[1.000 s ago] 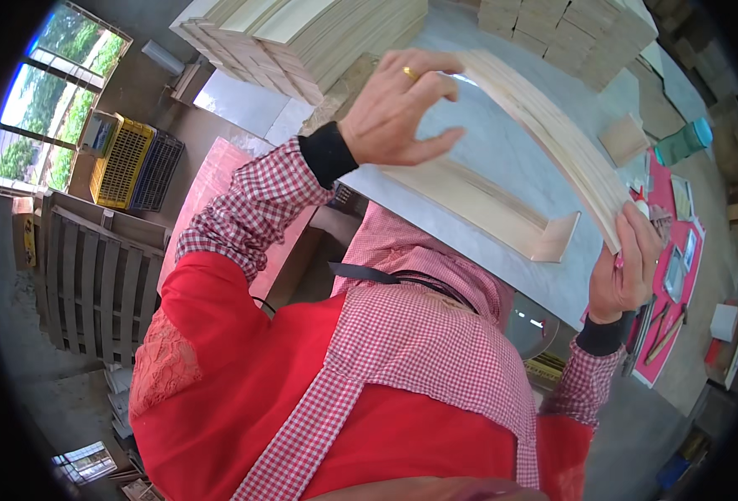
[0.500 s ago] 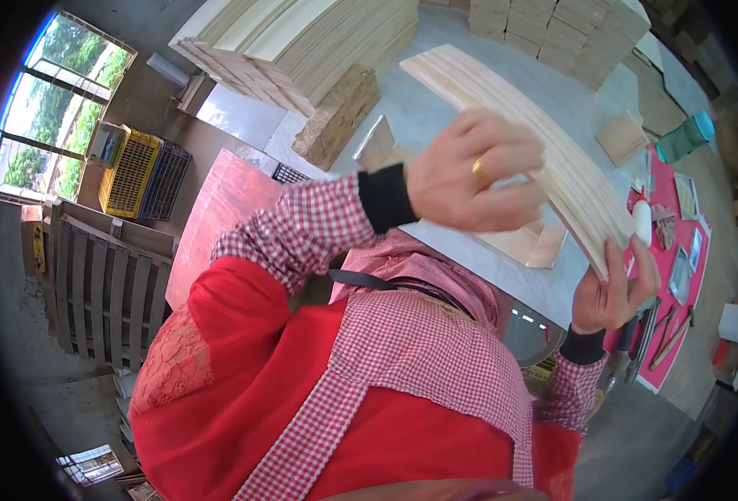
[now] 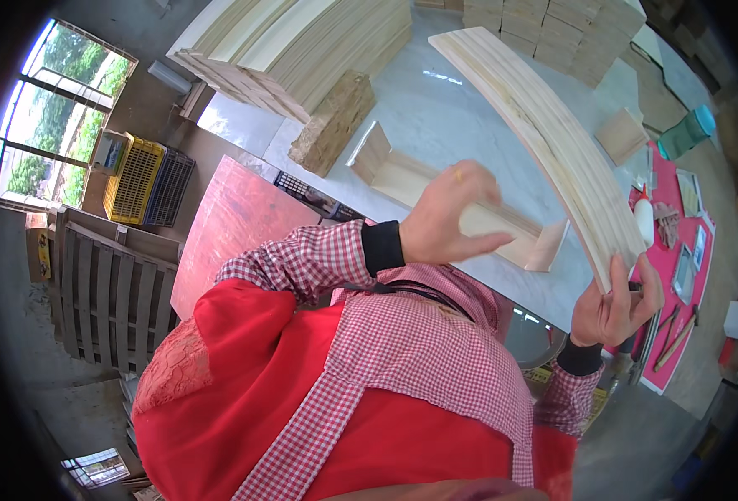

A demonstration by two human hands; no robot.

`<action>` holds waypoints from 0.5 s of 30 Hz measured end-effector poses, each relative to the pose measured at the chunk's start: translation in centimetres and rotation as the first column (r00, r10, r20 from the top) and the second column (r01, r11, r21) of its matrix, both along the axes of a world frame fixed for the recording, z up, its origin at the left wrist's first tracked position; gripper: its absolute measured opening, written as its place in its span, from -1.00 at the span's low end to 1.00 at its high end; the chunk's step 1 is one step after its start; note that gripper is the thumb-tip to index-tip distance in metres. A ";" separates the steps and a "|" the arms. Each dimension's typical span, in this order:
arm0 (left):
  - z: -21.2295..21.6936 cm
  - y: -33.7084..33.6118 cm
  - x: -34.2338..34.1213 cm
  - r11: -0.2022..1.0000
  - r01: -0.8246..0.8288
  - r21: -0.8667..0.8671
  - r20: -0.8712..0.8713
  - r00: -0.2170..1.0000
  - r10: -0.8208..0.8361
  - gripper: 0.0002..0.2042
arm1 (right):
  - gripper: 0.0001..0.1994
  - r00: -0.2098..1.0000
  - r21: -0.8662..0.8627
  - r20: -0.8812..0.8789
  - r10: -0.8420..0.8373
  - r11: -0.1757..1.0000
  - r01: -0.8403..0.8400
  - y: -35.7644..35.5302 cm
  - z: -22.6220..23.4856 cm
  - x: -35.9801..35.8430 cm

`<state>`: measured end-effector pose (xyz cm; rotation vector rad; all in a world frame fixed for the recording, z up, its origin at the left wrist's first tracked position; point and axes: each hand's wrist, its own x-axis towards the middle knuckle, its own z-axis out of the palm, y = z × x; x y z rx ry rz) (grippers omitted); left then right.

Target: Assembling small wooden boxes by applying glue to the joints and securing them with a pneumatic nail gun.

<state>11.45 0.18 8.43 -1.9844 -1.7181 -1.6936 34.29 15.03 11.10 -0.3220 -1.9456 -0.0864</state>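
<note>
A long pale wooden board [image 3: 544,125] is raised above the table, slanting from the far middle toward me at the right. My right hand [image 3: 615,302] grips its near end between thumb and fingers. Nothing is in my left hand [image 3: 456,219]; its thumb and fingers are apart, and it hovers left of the board, touching nothing. Beneath the left hand, a shallow wooden tray-like piece with raised ends [image 3: 406,177] lies on the grey table [image 3: 427,100]; the hand hides its middle.
Stacked long boards [image 3: 335,50] and a rough wooden block [image 3: 333,123] stand at the far left of the table. More stacked blocks [image 3: 544,33] are at the back. On the right are a teal jar [image 3: 688,134], a white glue bottle [image 3: 643,219] and tools on a pink surface [image 3: 661,367].
My left hand has come away from the board, moving down and left, and its fingers have opened. The board has turned, showing more of its broad face; my right hand still holds it.
</note>
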 end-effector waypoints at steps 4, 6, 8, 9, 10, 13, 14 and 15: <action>2.3 2.5 -0.8 0.939 0.338 -0.059 0.950 0.307 -0.050 -0.80 | -0.63 0.997 -0.005 0.065 0.050 0.999 -0.050 -0.5 0.2 0.5; 3.5 3.4 -1.9 0.891 0.414 0.189 0.971 -0.216 -0.105 -0.77 | -0.65 0.981 -0.002 0.154 0.114 0.993 -0.115 -0.6 0.3 0.9; 3.2 3.6 -2.2 0.904 0.412 0.118 0.987 -0.149 -0.061 -0.76 | -0.63 0.976 -0.019 0.165 0.139 0.990 -0.138 -0.8 -0.1 0.9; 3.0 3.6 -2.3 0.913 0.405 0.050 0.997 -0.076 -0.021 -0.74 | -0.62 0.971 -0.029 0.172 0.164 0.986 -0.161 -0.9 -0.3 0.9; 2.9 3.5 -2.2 0.919 0.393 -0.018 1.000 -0.003 0.021 -0.73 | -0.60 0.966 -0.040 0.178 0.189 0.982 -0.185 -1.0 -0.6 1.0; 2.6 2.9 -2.4 0.908 0.419 0.026 1.000 -0.004 -0.027 -0.73 | -0.59 0.967 -0.048 0.200 0.158 0.987 -0.151 -0.6 -1.4 1.4; 2.6 2.7 -2.5 0.901 0.430 0.049 0.999 -0.003 -0.053 -0.73 | -0.58 0.967 -0.050 0.209 0.144 0.989 -0.136 -0.6 -1.6 1.4; 2.5 2.7 -2.7 0.901 0.431 0.046 0.999 -0.003 -0.050 -0.73 | -0.58 0.967 -0.053 0.208 0.144 0.989 -0.135 -0.6 -1.6 1.4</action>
